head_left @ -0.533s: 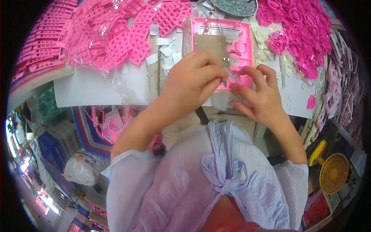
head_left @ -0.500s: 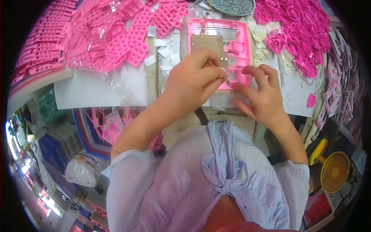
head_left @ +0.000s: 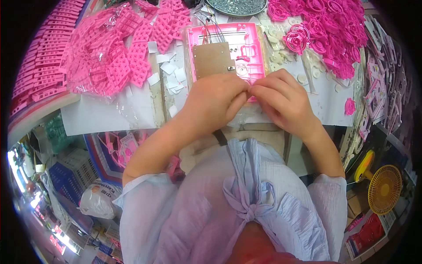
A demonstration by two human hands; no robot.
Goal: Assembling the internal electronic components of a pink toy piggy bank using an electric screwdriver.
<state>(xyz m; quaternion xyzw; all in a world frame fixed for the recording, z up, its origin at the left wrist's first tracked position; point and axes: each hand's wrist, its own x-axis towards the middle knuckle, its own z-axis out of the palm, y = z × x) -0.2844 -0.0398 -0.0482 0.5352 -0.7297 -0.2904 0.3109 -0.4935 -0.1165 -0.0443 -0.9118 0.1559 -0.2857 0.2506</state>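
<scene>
A pink plastic casing (head_left: 253, 42) lies on the table in front of me, with a brown flat board (head_left: 211, 59) set in its left part. Thin dark wires (head_left: 210, 28) rise from the board's top edge. My left hand (head_left: 215, 99) is over the casing's lower edge, thumb and fingertips pinched. My right hand (head_left: 285, 99) meets it there from the right, its fingertips pressed together against the left's. Whatever both hold between the tips is too small to make out. The hands cover the casing's near edge.
Pink grid-shaped pieces (head_left: 107, 57) heap at the left, beside stacked pink strips (head_left: 44, 61). Darker pink ring-shaped parts (head_left: 329, 31) pile up at the right. A round tray of screws (head_left: 237, 6) stands behind the casing. White squares (head_left: 169, 68) lie left of it.
My right hand has moved left, and its spread fingers have closed beside my left fingertips. In the picture the casing and table things have shifted left.
</scene>
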